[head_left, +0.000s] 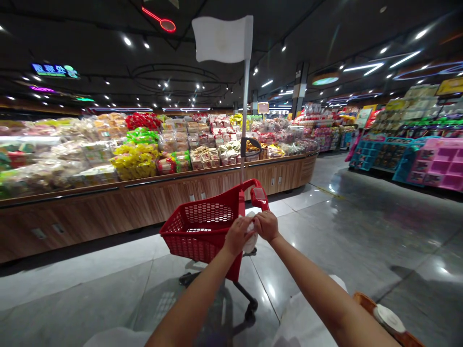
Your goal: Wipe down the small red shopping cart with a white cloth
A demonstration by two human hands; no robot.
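A red shopping cart [206,219] with a perforated basket stands in front of me on dark legs and wheels. My right hand [266,225] is closed round the near part of its red handle [259,196]. Beside it, my left hand [238,234] is closed on a crumpled white cloth [250,243], which hangs between both hands against the cart; whether my right fingers also hold it, I cannot tell. Rising from the cart is a pole [246,91] with a blank white flag [223,39] on top. A dark loop [251,147] sits partway up the pole.
A long wood-panelled display counter [173,193] heaped with packaged foods runs across the left and middle. To the right stand pink plastic racks [439,164] and blue ones. Glossy grey floor tiles [325,231] surround the cart. A brown strap-like object [363,303] shows at the lower right.
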